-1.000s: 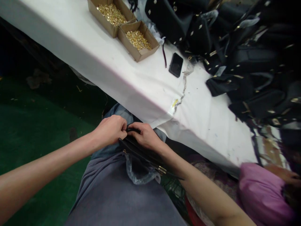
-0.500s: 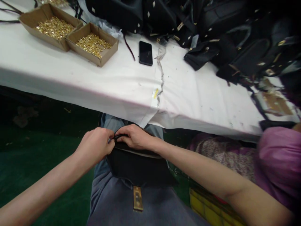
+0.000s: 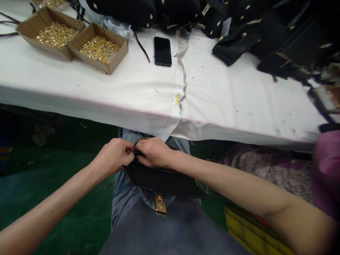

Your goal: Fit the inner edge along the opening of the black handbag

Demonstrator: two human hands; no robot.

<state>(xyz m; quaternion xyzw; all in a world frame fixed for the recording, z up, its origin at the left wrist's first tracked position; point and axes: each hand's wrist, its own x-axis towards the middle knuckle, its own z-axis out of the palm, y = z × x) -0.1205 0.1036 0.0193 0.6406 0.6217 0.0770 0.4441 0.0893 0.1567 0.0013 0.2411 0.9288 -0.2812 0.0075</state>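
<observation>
A black handbag (image 3: 164, 182) rests on my lap, its flap turned toward me and a gold clasp plate (image 3: 160, 205) hanging at the flap's edge. My left hand (image 3: 117, 156) pinches the bag's left end, thumb and forefinger pressed together at the edge. Right against it, my right hand (image 3: 154, 152) is closed on a dark strap-like part of the bag at the same corner. The fingertips of both hands nearly meet there. Whatever small part lies between them is hidden.
Ahead is a white-covered table (image 3: 127, 95) with two cardboard boxes (image 3: 117, 63) of small gold fittings, a phone (image 3: 162, 51) and piled black bags (image 3: 239, 39). A person in purple (image 3: 326, 166) sits at the right. Below is a yellow crate (image 3: 247, 230).
Both hands have shifted slightly right and up in view, still together at the bag's corner. The flap and clasp plate appear higher. The camera view has turned a little.
</observation>
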